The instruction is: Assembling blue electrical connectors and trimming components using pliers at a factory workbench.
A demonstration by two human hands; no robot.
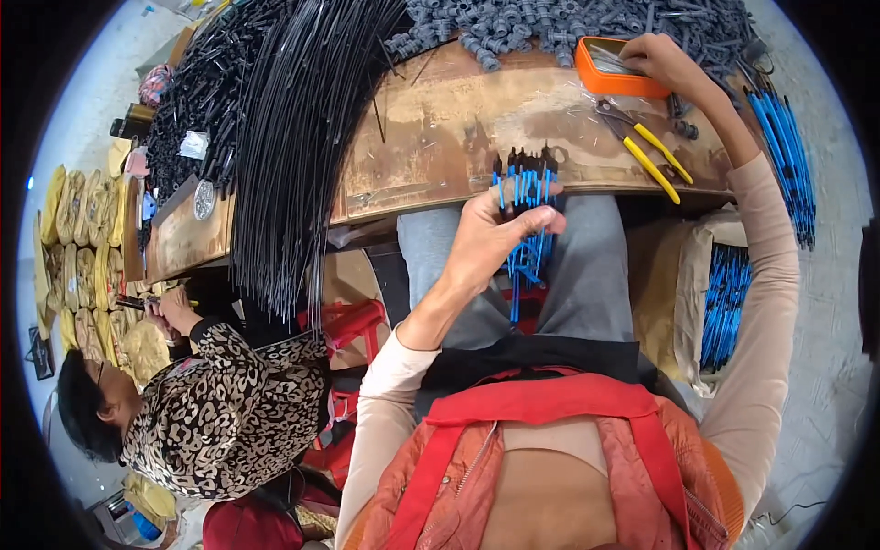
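Note:
My left hand (495,234) is closed round a bundle of thin blue rods with black tips (530,188), held over my lap beside the table edge. The tips point away from me, and the lower ends hang loosely below my fingers. At the far right of the table, my right hand (667,64) dips into an orange box (623,85). Thin silvery pins (609,60) lie inside it. My right fingertips are bunched together at the pins; what they pinch is too small to make out.
Yellow-handled pliers (649,151) lie beside the box. Grey ribbed fittings (522,27) are heaped at the back; long black rods (293,137) hang over the edge. Blue rods fill a sack (694,275) and lie at right (786,156). A co-worker (229,403) sits at left.

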